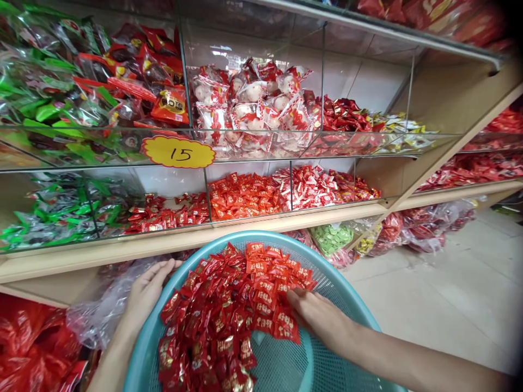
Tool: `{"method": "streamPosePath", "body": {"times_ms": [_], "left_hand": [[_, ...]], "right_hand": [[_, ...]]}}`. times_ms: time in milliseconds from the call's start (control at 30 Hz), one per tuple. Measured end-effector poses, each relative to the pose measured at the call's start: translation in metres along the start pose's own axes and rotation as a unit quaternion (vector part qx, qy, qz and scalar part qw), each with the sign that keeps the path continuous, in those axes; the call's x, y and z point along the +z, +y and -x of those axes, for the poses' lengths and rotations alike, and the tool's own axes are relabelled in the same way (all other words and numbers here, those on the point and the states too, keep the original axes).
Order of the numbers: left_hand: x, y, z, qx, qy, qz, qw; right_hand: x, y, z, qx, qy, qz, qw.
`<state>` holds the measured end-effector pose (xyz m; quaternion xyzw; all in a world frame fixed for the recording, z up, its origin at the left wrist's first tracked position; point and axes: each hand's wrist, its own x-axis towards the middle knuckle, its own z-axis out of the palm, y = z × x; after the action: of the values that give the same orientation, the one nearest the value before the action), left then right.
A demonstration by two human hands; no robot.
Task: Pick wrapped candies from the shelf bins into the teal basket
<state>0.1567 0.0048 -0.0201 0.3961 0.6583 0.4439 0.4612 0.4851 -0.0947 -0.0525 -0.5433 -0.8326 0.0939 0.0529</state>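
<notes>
A teal plastic basket [341,270] holds dark red wrapped candies [208,321] on its left side and brighter orange-red ones [265,291] toward the middle. My right hand [316,316] reaches in over the right rim, its fingers bent among the orange-red candies; what they hold, if anything, is hidden. At the basket's upper left, my left hand [153,283] is by the outside of the rim, fingers extended toward the shelf edge and holding nothing visible. Bare mesh shows at the basket's bottom right.
Glass-fronted shelves [253,218] with candies in compartments stand ahead. A yellow tag [178,152] reading 15 hangs on the upper one. Bagged candies [333,238] lie beneath the shelves, and red plastic bags [32,343] are at the lower left. Tiled floor [441,294] extends at right.
</notes>
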Motion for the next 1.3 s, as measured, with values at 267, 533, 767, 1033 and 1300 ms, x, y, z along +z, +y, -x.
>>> {"method": "streamPosePath", "body": {"times_ms": [267,533,767,1033,1300], "left_hand": [[0.0,0.0,0.001,0.022,-0.001,-0.014,1.0],[-0.005,-0.007,-0.004,0.003,-0.019,0.001,1.0],[-0.003,-0.006,-0.003,-0.003,-0.015,0.021,1.0],[-0.002,-0.003,-0.003,0.021,-0.015,0.005,1.0],[0.0,0.002,0.0,0.02,0.003,0.016,1.0]], "right_hand": [[-0.014,-0.009,-0.004,0.024,-0.027,0.061,0.997],[-0.006,0.011,0.029,-0.044,0.001,0.124,0.991],[0.007,0.014,0.014,-0.03,-0.006,0.154,0.988],[-0.095,0.002,-0.037,0.029,-0.076,0.077,0.994],[-0.15,0.011,-0.18,0.062,0.04,0.012,0.997]]}}
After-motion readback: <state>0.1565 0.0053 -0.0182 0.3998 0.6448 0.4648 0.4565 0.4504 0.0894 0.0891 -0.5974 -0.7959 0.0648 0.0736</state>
